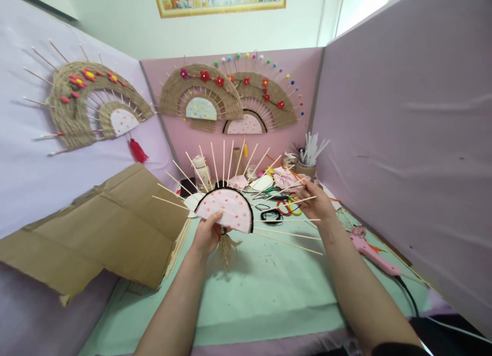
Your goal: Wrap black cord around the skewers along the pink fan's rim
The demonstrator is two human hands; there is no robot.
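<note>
While the person sits at the green table (269,289), the left hand (207,235) is closed on the bottom edge of a pink half-round fan piece (226,208), held upright above the table with its flat side down. Thin wooden sticks (224,161) fan out from its black-rimmed arc in all directions; a tuft of jute twine (226,248) hangs from the base under the thumb. The right hand (315,205) is to the right of the piece, fingers pinched around the outer ends of the rightmost sticks (303,200), which run nearly level from the arc toward that hand. So the piece lies between the hands, closer to the left; its straight edge runs left to right. A folded sheet of cardboard (107,228) leans at the left. A pink glue gun (371,253) lies on the table near the right forearm. Scissors and coloured loops (286,207) sit behind the piece; I cannot tell exactly what each one is. Finished fans (215,89) hang on the back panel.
</note>
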